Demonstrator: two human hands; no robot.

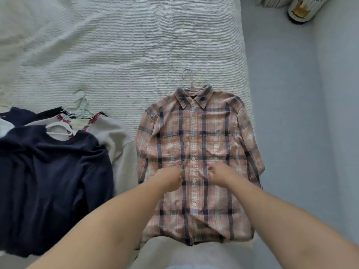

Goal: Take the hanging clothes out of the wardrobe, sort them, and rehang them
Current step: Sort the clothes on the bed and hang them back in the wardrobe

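Pink-and-navy plaid marks the shirt (196, 164) in hand: it lies flat on its back on the pale ribbed bedspread (136, 45), on its wire hanger (189, 79), whose hook pokes out above the collar. The 2 hands meet at the button placket, about mid-chest. The left hand (171, 179) is curled with its fingers pressed into the cloth just left of the placket; the right hand (218, 174) is curled the same way just right of it. Each seems to pinch a fold of shirt front, though the fingertips are tucked under and I cannot tell whether a button is between them.

To the left, near the shirt, a second pile lies on hangers: a navy top (52, 183) over a grey sweatshirt (118, 144) with red stitching at the neck.

My judgement: the clothes are out of the wardrobe and sorting is under way, with this shirt being fastened or smoothed before rehanging. The next move likely calls for finishing the placket, then lifting the shirt by the hanger hook so the collar stays seated and the shoulders do not slip off the wire.
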